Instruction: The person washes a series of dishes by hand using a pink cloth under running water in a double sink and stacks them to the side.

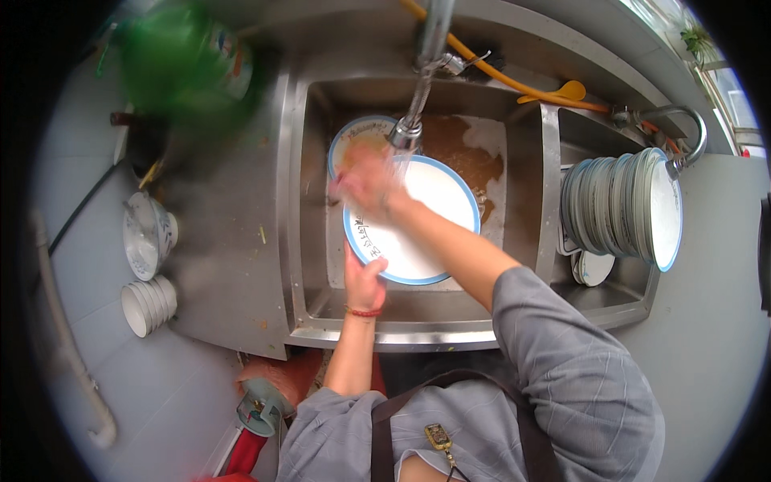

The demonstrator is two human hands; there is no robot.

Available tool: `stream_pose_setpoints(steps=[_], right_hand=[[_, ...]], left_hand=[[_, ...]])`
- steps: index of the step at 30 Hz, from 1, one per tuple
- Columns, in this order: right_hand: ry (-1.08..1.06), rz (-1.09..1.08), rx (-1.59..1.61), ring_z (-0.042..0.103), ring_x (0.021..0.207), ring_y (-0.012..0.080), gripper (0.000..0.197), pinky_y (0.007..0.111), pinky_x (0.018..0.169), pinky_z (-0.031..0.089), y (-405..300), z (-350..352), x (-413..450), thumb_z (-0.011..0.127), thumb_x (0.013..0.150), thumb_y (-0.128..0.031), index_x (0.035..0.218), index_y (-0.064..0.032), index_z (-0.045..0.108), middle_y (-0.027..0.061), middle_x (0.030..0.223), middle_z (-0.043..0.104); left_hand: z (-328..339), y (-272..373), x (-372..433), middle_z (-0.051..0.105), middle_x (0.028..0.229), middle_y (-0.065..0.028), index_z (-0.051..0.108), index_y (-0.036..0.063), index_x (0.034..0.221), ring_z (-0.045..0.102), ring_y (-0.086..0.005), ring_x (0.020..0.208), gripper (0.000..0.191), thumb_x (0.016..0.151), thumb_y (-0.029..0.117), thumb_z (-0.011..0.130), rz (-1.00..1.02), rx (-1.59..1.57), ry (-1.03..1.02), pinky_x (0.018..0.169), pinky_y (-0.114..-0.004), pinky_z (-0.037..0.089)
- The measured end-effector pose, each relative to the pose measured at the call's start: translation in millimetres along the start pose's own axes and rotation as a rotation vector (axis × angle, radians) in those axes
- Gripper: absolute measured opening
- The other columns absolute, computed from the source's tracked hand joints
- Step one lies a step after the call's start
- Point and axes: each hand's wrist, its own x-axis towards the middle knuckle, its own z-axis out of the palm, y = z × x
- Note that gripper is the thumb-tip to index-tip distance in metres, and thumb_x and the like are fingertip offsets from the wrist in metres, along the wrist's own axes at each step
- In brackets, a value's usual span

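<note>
My left hand (365, 280) grips the lower-left rim of a round white plate (421, 241) with a blue edge and dark writing. The thumb lies on the plate's face and the fingers go under it. Motion blurs my right hand (364, 181), which is over the plate's upper left; whether it holds anything cannot be seen. Water runs from the spray head (405, 134) just above, beside that hand. Another blue-rimmed plate (361, 128) lies behind in the stainless sink (524, 199), partly covered by my hand and the held plate. Brownish water stands on the sink floor.
A stack of plates (614, 205) stands on edge in the right basin, above small dishes (595, 268). An orange hose (506, 72) and yellow spoon (569, 91) lie along the back. Left are a green bottle (174, 66), patterned bowls (150, 235) and white bowls (147, 306).
</note>
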Motion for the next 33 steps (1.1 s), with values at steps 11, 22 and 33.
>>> stream_pose_setpoints(steps=[11,22,33], right_hand=[[0.057,0.347,0.204,0.012,0.134,0.0389,0.049,0.042,0.11,0.015,-75.9,39.5,-103.2,0.037,0.091,-0.012,0.139,-0.0117,0.027,0.0226,0.144,0.017],[-0.157,0.904,1.198,0.053,0.05,0.0079,0.033,0.024,0.043,0.045,2.7,-137.5,-68.4,0.066,0.076,-0.008,0.106,-0.0044,0.053,0.0019,0.069,0.056],[-0.178,-0.177,-0.225,0.044,0.115,0.0388,0.056,0.046,0.094,0.038,-75.0,-102.9,-118.7,0.055,0.073,-0.008,0.126,0.0035,0.041,0.0255,0.13,0.039]], left_hand=[[-39.1,4.0,16.4,0.049,0.121,-0.0099,0.038,-0.0016,0.127,0.046,-0.0188,0.112,0.05,0.081,0.0,0.054,0.248,0.185,0.167,0.098,-0.031,0.034],[-53.2,-8.7,16.9,0.058,0.102,-0.0063,0.05,-0.0008,0.116,0.058,-0.015,0.088,0.038,0.088,0.024,0.056,-0.12,0.024,0.309,0.07,-0.028,0.048],[-7.6,-20.7,61.9,0.043,0.128,-0.0196,0.032,-0.0019,0.131,0.044,-0.0321,0.114,0.083,0.078,0.06,0.047,-0.101,-0.684,-0.319,0.098,-0.044,0.036]])
